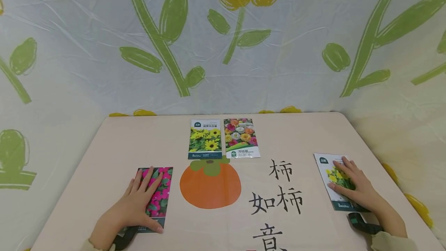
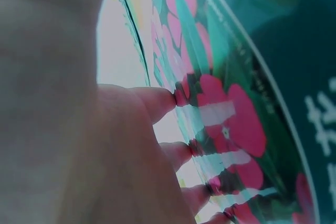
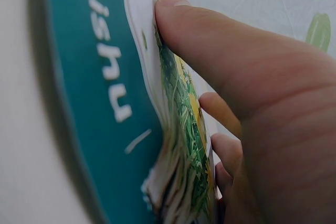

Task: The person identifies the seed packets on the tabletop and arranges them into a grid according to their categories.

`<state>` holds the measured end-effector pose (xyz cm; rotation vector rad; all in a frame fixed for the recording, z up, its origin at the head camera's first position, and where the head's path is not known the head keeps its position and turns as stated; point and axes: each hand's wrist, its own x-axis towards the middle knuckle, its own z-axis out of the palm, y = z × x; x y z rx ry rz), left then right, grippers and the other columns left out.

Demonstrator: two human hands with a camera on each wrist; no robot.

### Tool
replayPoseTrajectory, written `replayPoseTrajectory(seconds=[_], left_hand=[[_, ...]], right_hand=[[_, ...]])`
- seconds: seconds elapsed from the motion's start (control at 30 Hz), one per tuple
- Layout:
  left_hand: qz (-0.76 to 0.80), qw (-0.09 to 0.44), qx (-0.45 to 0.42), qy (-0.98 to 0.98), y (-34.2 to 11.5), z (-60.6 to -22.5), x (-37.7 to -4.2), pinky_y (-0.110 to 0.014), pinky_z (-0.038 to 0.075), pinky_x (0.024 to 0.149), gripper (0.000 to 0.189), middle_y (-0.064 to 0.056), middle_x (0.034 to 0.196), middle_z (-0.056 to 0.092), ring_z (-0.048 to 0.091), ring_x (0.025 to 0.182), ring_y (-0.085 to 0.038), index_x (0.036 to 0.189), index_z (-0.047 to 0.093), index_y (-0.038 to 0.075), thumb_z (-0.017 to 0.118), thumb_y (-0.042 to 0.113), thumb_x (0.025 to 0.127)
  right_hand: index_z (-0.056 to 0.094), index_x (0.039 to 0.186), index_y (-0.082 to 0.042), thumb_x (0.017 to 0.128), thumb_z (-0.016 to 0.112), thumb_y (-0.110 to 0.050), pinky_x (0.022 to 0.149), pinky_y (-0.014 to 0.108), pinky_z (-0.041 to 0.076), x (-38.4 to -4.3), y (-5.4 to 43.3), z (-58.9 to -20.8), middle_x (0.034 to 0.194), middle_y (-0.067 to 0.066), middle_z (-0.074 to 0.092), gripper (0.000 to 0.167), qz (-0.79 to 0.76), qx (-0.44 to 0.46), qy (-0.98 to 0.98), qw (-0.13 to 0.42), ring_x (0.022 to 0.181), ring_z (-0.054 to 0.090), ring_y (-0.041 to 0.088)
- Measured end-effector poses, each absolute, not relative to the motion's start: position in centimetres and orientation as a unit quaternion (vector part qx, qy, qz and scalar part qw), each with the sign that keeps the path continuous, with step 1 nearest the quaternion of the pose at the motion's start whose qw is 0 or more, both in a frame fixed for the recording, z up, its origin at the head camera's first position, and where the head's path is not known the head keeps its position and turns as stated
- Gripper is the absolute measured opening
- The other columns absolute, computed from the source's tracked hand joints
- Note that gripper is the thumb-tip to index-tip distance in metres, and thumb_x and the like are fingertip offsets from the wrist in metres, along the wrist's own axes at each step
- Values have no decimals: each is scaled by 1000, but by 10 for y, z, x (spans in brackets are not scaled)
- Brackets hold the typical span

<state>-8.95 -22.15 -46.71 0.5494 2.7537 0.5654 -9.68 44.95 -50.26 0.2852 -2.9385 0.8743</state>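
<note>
My left hand [image 1: 136, 202] lies with spread, straight fingers on a seed packet with pink flowers [image 1: 164, 193], at the left of the table. Its fingertips touch the glossy picture, as the left wrist view shows on the packet [image 2: 231, 124]. At the right, my right hand [image 1: 360, 187] rests on a white seed packet with yellow flowers [image 1: 332, 177]. Thumb and fingers lie extended over its picture, with the teal "Beishu" band [image 3: 105, 98] uncovered in the right wrist view. Both packets lie flat on the table.
Two more packets lie side by side near the back edge: one with yellow sunflower-like blooms [image 1: 204, 139], one with multicoloured blooms [image 1: 241, 138]. The pale tabletop [image 1: 146, 138] bears a printed persimmon [image 1: 210, 185] and black characters [image 1: 282, 198]. A flower-patterned curtain [image 1: 271, 76] stands behind.
</note>
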Motion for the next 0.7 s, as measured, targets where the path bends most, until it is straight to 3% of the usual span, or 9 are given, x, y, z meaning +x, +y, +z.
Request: replayPoseTrajectory(seconds=[0.7], left_hand=[[177,142,192,955,-207,-470,-90,-73,6,110,144,-26,163,4,-6,143,-57,158,24,9,80,80,46]], right_hand=[[37,148,4,87,71,-27,110,67,-15,-96,448,-502,157,37,9,77,280,85,-956,26,145,-7,54]])
